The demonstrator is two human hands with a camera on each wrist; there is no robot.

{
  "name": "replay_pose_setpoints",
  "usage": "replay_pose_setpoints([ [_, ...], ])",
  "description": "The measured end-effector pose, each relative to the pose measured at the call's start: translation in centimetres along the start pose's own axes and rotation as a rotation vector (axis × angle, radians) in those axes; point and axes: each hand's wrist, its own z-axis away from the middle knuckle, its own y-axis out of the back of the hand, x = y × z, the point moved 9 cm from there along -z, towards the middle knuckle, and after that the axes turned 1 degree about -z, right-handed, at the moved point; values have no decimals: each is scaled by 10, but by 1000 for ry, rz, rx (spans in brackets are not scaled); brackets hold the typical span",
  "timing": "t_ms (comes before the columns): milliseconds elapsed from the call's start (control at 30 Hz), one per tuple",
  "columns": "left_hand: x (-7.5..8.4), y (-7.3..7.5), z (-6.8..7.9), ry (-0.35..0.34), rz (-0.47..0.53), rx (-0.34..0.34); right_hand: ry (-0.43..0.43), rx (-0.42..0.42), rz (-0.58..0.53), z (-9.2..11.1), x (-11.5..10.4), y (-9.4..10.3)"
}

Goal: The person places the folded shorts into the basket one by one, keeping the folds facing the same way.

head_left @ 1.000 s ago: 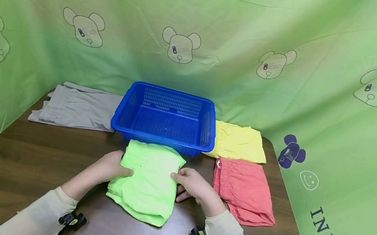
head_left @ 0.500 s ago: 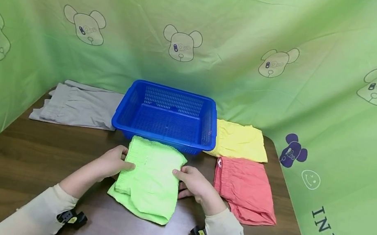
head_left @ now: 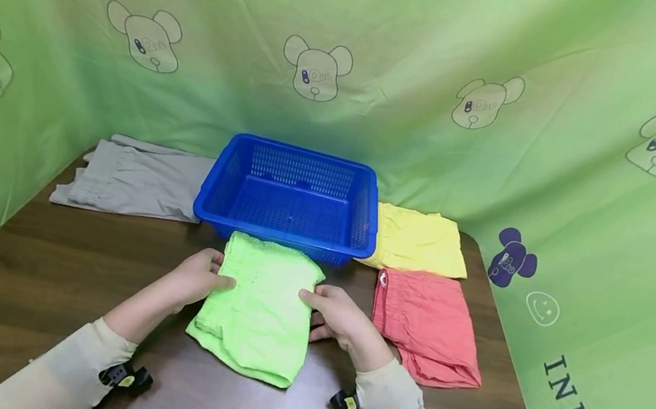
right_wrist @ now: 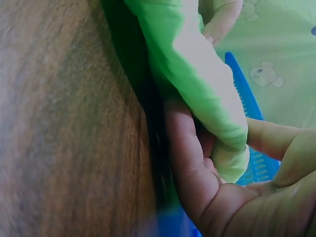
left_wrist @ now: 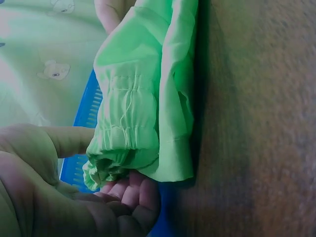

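Note:
Bright green shorts (head_left: 265,310), folded into a bundle with a gathered elastic waistband (left_wrist: 118,133), are held between both hands in front of the basket. My left hand (head_left: 196,280) grips the waistband side, thumb on top and fingers underneath. On the opposite side my right hand (head_left: 342,315) pinches the fold, its thumb above and its fingers below, as the right wrist view shows. A dark gap shows between the cloth and the table there. The blue plastic basket (head_left: 284,235) stands just behind, with nothing in it.
Folded grey clothing (head_left: 143,181) lies left of the basket. Folded yellow clothing (head_left: 422,242) is at its right, with folded red shorts (head_left: 428,326) nearer me. A green printed curtain (head_left: 396,28) surrounds the wooden table (head_left: 28,284).
The green shorts have shifted slightly away from me, toward the basket, and their waistband edge has straightened. Both hands keep hold of them. The head view has tilted a little.

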Motion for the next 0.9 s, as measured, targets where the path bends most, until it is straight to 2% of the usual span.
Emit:
replay_pose_setpoints([
  [133,2,1,0,-1,17,-2,-4,-7,-14,-1,-1,0],
  [533,-6,-2,-3,46,159,-96,-5,12,-29,-2,3,0],
  [767,-10,-10,-1,105,363,-179,-22,37,0,-2,5,3],
  [900,-8,-16,-1,91,461,-226,-26,31,-11,-2,5,3],
])
